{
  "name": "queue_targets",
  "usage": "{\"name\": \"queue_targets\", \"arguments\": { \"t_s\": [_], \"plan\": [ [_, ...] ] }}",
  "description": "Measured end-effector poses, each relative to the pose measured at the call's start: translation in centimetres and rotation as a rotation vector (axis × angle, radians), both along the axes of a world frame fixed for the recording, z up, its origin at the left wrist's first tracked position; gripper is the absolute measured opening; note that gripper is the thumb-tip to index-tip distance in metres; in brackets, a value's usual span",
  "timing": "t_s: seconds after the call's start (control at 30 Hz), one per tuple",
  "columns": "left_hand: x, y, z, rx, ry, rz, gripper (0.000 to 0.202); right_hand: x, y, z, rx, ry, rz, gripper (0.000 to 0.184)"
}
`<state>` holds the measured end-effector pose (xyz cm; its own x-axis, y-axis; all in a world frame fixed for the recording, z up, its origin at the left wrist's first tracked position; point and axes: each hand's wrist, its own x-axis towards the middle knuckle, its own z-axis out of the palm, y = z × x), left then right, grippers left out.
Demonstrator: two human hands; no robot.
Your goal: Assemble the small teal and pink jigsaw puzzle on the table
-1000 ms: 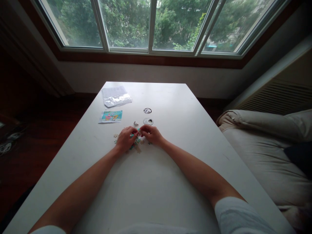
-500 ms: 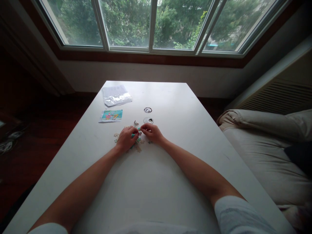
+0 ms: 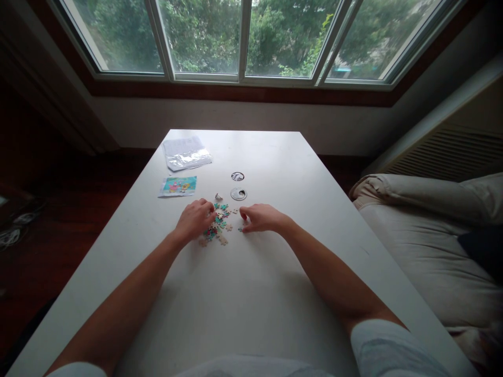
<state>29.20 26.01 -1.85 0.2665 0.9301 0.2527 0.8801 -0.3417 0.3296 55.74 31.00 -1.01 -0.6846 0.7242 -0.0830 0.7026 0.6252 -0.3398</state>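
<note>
A loose heap of small jigsaw puzzle pieces, some teal and printed, some bare tan backs, lies on the white table. My left hand rests over the heap's left edge, palm down, fingers apart and slightly bent; its fingertips are partly hidden among the pieces. To the right of the heap is my right hand, with a gap between thumb and forefinger. Beside its thumb lies a small stray puzzle piece. I see nothing clearly held in either hand.
Beyond the heap lie a small crumpled bit and two round discs. At the left are a colourful cartoon picture sheet and a clear plastic bag. A cushioned seat adjoins the table's right side.
My hands have drawn apart from above the heap. The right moved rightward to the stray piece, its fingers parting; the left shifted slightly left, uncovering more pieces.
</note>
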Motion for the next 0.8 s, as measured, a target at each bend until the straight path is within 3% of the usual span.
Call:
{"name": "queue_targets", "arguments": {
  "t_s": [0.2, 0.33, 0.47, 0.8],
  "plan": [
    [-2.2, 0.3, 0.0, -0.082, 0.066, -0.136, 0.033, -3.9, -1.4, -2.8, 0.204, 0.172, -0.077, 0.007],
    [-3.6, 0.8, -0.7, -0.068, 0.078, -0.086, 0.041, -5.5, -1.7, -4.2, 0.248, 0.280, -0.016, 0.014],
    [-4.1, 1.2, -1.5, -0.043, 0.032, -0.065, 0.041, -4.8, -1.0, -4.9, 0.265, 0.349, -0.001, 0.017],
    [-1.5, 1.1, -3.1, 0.049, -0.059, -0.035, 0.014, -4.3, -0.8, -4.9, 0.284, 0.381, 0.007, 0.029]
  ]
}}
